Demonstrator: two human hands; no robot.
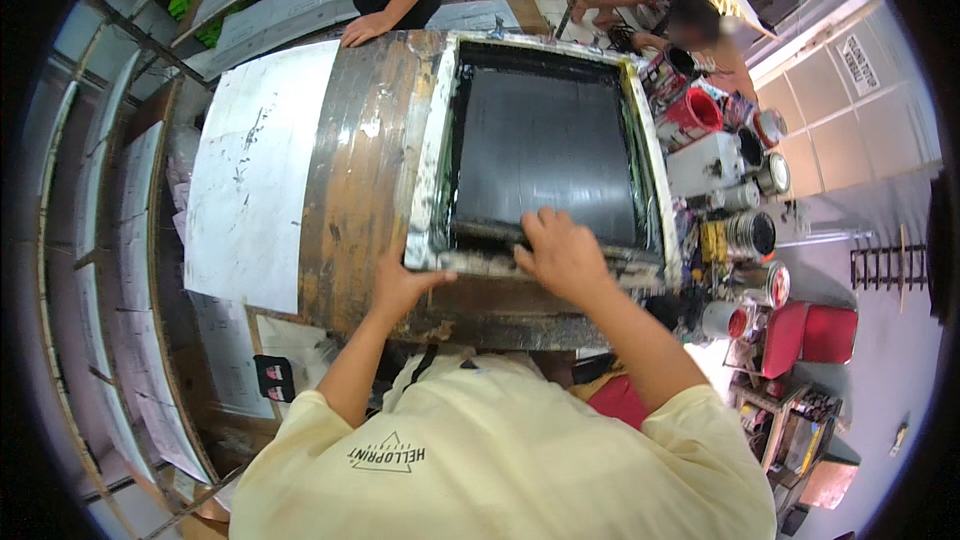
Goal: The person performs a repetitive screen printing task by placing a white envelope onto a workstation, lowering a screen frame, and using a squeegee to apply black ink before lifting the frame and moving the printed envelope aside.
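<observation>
A screen printing frame (430, 155) with ink-stained pale edges lies on the worktable, its dark mesh (545, 140) coated in black ink. My right hand (562, 255) is closed over the handle of a squeegee (487, 231), which lies along the near end of the mesh inside the frame. At the frame's near left corner, my left hand (402, 285) grips the edge, thumb stretched along the near side. Its other fingertips are partly hidden. A white sheet (260, 180) with black smears covers the left part of the table.
Ink-smeared cans and tubs, including a red bucket (690, 115), crowd the right side. Across the table a person's hand (367, 28) rests on its far edge. Racks with white sheets (140, 310) stand at left. A red chair (800, 338) is at right.
</observation>
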